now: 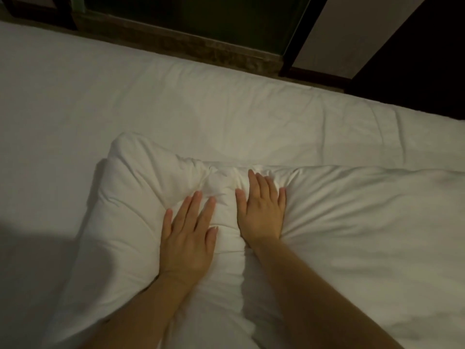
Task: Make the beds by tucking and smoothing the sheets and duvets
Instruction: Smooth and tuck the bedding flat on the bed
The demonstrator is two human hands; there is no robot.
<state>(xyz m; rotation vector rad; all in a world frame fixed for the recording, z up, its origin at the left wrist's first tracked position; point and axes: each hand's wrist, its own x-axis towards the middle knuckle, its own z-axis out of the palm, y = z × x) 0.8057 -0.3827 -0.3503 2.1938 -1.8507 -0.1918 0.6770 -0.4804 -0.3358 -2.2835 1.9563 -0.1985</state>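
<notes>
One bed, one white fitted sheet (125, 96) and one white duvet (352, 222) filled a dimly lit view, with two bare hands at work on the bedding. The duvet lay on top of the sheet in the nearer part of the bed, its rounded corner toward the left and its far edge running across the middle of the mattress. The left hand (187, 238) rested palm down on the duvet near that corner, fingers straight and fanned apart, gripping nothing. The right hand (260, 210), just beside it, pressed flat into a puckered bunch of fabric at the duvet's far edge, fingers extended and close together, its heel sunk into the padding. Both forearms were cut off by the lower edge of the picture, and the duvet ran out of view to the right and below. Beyond the bed, a brown ledge (176, 39) and a pale panel (352, 28) stood in shadow, hard to identify.
</notes>
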